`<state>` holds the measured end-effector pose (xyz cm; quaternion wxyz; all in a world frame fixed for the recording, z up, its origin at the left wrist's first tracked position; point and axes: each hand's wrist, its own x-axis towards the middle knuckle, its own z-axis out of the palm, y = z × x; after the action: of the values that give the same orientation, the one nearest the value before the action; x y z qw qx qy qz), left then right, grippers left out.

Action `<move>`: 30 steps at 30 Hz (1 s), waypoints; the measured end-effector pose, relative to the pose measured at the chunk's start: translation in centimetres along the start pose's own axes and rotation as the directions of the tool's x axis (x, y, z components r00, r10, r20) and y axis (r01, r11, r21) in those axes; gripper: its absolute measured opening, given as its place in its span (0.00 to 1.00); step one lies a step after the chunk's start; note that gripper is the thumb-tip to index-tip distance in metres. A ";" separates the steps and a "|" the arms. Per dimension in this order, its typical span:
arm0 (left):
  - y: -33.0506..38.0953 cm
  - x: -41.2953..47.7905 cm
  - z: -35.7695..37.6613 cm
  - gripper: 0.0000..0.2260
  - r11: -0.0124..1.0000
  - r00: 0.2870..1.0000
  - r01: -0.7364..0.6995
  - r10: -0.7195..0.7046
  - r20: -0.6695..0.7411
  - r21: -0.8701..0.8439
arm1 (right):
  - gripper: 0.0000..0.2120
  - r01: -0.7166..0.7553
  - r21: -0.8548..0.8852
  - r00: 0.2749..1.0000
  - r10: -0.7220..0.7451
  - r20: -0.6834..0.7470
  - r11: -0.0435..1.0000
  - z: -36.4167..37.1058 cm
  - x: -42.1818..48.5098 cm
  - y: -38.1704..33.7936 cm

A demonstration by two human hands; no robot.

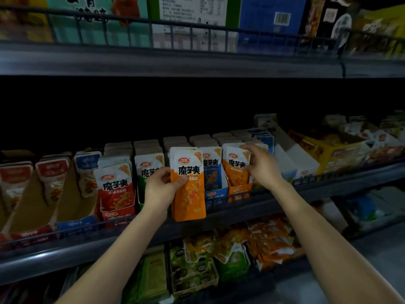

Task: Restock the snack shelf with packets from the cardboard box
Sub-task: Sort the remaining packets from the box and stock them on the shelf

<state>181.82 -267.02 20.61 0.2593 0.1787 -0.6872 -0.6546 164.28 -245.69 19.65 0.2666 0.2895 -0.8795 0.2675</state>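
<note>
My left hand (161, 186) grips a small stack of orange and white snack packets (188, 185) by their left edge, held upright in front of the middle shelf rail (274, 195). My right hand (262, 164) pinches the top of an orange packet (236, 170) that stands in the orange display tray (240, 190) on the shelf. Trays of red (116, 189), green and blue (211, 172) packets stand side by side to the left of that tray. The cardboard box is not in view.
An upper shelf (171, 62) with a wire rail carries large boxes overhead. Open brown cardboard trays (32, 202) stand at the left, a yellow box (337, 154) at the right. Loose orange and green snack bags (236, 249) fill the shelf below my arms.
</note>
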 end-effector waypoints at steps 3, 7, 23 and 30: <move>0.0 0.1 0.6 0.11 1.000 1.000 -0.007 0.007 0.000 -0.007 | 0.23 0.092 -0.123 0.993 -0.099 -0.058 0.988 -0.2 0.8 0.0; 0.1 0.2 1.2 0.12 0.999 1.000 0.001 -0.001 0.008 -0.054 | 0.21 0.105 -0.149 0.983 -0.125 -0.134 0.983 0.5 1.8 0.4; 0.3 -0.2 2.5 0.06 0.997 0.997 0.008 -0.001 0.078 -0.080 | 0.19 -0.102 0.282 0.990 0.124 -0.063 0.954 0.0 -1.5 -3.7; -0.1 -1.6 3.9 0.05 0.997 0.974 -0.074 0.073 0.216 -0.002 | 0.11 -0.406 0.739 0.907 0.139 0.397 0.538 -1.8 -4.8 -8.0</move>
<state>180.78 -262.99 20.33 0.2066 0.0818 -0.7195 -0.6580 173.36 -248.28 20.45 -0.0722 0.2720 -0.7237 0.6302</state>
